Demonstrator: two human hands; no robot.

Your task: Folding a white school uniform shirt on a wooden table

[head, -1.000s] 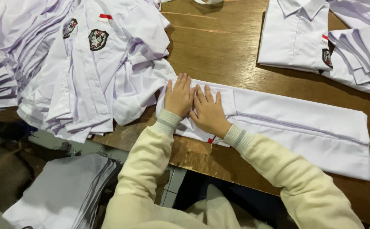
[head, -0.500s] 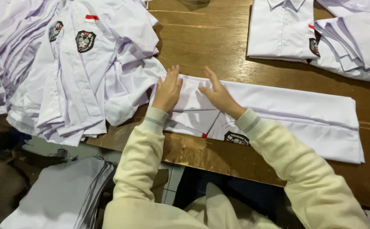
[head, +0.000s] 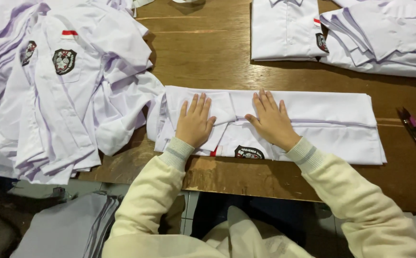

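White shirt (head: pixel 313 126), folded into a long band, lay flat across the near edge of a brown wooden tabletop (head: pixel 208 57), with a dark crest badge (head: pixel 249 153) showing at its near hem between the two wrists. Pressed down on its left part by the left hand (head: pixel 194 123), palm flat, fingers spread wide and pointing away, gripping nothing. Pressed down near its middle by the right hand (head: pixel 271 119), likewise flat and wide, fingers fanned over a fold, holding nothing. Both arms clad in cream sleeves (head: pixel 356 200) with ribbed grey-striped cuffs. To the left of the folded shirt, touching its end, lay a loose heap of white shirts (head: pixel 64 95), overlapping and partly unfolded, each with a dark chest badge and a small red-and-white patch. At the far side of the tabletop lay a neatly folded white shirt (head: pixel 284 28), buttons up, and just beside it on the right a stack of folded white shirts (head: pixel 384 43). Near the right edge, well apart from the hands, lay a small dark thread snipper (head: pixel 412 126) with a purple part. Below the tabletop's near edge, at lower left, rested a pile of grey cloth (head: pixel 69 229).
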